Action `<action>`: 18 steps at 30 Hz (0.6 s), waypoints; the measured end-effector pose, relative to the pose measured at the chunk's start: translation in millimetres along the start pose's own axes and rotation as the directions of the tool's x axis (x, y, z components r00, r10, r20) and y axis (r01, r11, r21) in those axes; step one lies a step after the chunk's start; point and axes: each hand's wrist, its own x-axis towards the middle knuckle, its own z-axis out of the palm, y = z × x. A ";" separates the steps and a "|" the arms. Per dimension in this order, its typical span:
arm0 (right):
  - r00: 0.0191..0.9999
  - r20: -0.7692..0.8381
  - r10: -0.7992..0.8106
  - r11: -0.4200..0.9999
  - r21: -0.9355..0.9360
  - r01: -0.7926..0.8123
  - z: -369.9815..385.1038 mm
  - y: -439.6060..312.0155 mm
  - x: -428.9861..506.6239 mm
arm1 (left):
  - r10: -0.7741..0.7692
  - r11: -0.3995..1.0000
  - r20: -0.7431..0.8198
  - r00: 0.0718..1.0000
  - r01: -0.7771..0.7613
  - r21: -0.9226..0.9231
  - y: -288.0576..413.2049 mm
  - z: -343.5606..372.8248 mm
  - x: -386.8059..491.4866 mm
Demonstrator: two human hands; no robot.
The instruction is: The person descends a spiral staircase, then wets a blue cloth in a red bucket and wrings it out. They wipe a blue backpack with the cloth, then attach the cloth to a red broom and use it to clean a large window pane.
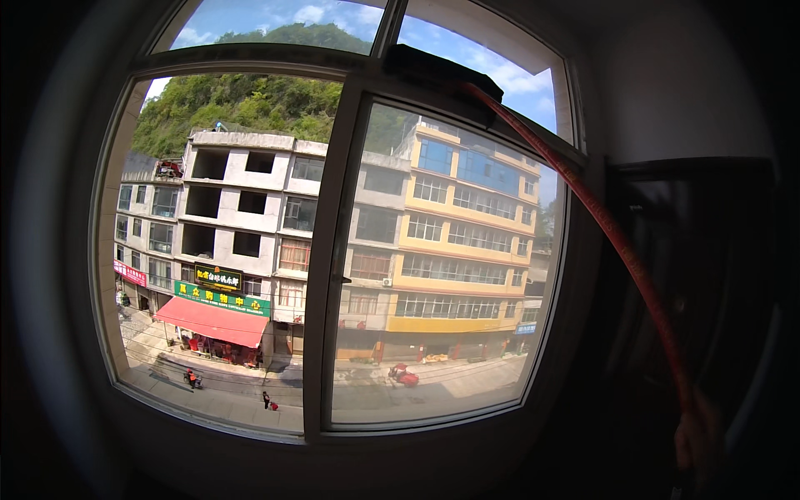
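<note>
At the lower right, my right hand is closed around the lower end of a long red pole, in deep shadow. The pole runs up and left, looking curved in the wide view. At its top is a wide dark head, perhaps a broom or mop head. This head lies over the window's crossbar and the lower part of the upper right pane; whether it touches the glass I cannot tell. My left hand is out of view.
A large window with a pale frame fills the middle. Its lower right sash has a hazy glass pane and a small latch. A dark cabinet-like shape stands at the right. Outside are buildings, a street and a wooded hill.
</note>
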 end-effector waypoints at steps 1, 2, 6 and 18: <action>0.999 -0.021 0.025 0.999 0.034 -0.024 2.4 -8.4 1.2 | -0.032 0.997 0.074 0.997 0.037 -0.065 -7.2 -7.5 11.9; 0.998 -0.042 0.050 0.997 0.063 -0.047 8.0 -16.1 4.2 | -0.056 0.990 0.142 0.988 0.074 -0.124 -13.2 -18.6 23.9; 0.998 -0.068 0.010 0.998 0.069 -0.005 32.7 -50.7 28.2 | -0.052 0.987 0.136 0.989 0.072 -0.144 -26.8 -52.7 65.8; 0.907 -0.112 -0.406 0.893 0.160 0.420 53.9 -172.0 201.9 | 0.018 0.998 -0.227 0.974 -0.004 0.064 -43.8 -41.3 36.7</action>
